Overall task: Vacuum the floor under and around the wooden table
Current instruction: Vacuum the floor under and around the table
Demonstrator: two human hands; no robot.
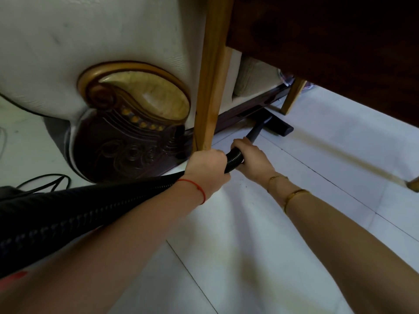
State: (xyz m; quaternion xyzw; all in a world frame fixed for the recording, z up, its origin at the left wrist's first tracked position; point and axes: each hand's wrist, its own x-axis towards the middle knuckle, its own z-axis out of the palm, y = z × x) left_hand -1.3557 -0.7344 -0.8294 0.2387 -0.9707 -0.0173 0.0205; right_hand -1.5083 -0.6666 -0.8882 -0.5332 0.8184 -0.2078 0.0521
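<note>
Both hands are on the vacuum, one behind the other; the left hand point(207, 169) is curled round the ribbed black hose point(90, 207), and just ahead of it the right hand point(250, 158) wraps the hose's end where the rigid black wand point(258, 130) begins — a two-handed hold that seems meant to steer the stiff part while keeping the trailing hose from dragging. Beyond the grip the wand runs forward and down to the floor head point(275, 123), which lies flat on the white tiled floor point(317, 177) beneath the dark top of the wooden table point(328, 41), close against the dark base of the white sofa point(95, 53); whether it touches that base I cannot tell. The long axis of hose and wand runs from behind the left wrist, lower left, up toward the far table leg point(292, 97); the head sits crosswise to that line. The near table leg point(210, 82) stands just to the left of the grip, so the low reach is probably chosen to pass the wand beside it and under the top; behind the hands the hose leads back toward a black cable point(45, 180) lying on the tiles.
</note>
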